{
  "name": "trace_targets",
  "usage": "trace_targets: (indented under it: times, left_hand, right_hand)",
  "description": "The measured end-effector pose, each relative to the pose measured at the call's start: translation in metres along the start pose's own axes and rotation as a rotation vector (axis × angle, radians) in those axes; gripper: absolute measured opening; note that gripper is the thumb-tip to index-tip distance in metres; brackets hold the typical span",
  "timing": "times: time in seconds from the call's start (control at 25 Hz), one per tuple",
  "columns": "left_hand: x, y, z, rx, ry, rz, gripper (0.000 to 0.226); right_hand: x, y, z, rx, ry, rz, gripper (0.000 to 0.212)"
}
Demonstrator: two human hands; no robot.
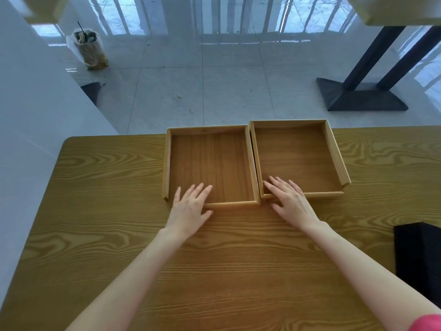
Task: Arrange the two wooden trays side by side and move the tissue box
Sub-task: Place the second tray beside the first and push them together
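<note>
Head view looks down on a grained wooden table (pixel 119 187) carrying two square, low-walled wooden trays at its far edge. Left tray (pixel 210 168) sits touching the right tray (pixel 298 158), which stands slightly farther back. Left hand (pixel 191 209) lies flat with fingers spread over the left tray's near rim, grasping nothing; right hand (pixel 291 201) likewise on the right tray's near corner. A black object (pixel 417 259), right of the trays, is cut off and hard to identify.

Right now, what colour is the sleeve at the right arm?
Bright pink sleeve, head view, bottom-right corner.
</note>
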State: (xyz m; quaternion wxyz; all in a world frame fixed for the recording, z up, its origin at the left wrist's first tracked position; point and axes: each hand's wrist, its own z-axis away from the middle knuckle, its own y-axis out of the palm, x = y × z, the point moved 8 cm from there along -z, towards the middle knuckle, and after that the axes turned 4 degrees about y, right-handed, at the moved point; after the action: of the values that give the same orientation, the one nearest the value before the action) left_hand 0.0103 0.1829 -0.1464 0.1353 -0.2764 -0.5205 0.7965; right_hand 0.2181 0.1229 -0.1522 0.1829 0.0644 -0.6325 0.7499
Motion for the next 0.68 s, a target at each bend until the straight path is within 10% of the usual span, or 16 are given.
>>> trace_targets:
  times: [0.68]
  left_hand:
    - [-0.012,0.016,-0.008,0.094,0.013,-0.016,0.045]
  right_hand:
    - [-0.004,0.003,0.006,-0.034,-0.016,-0.077,0.044]
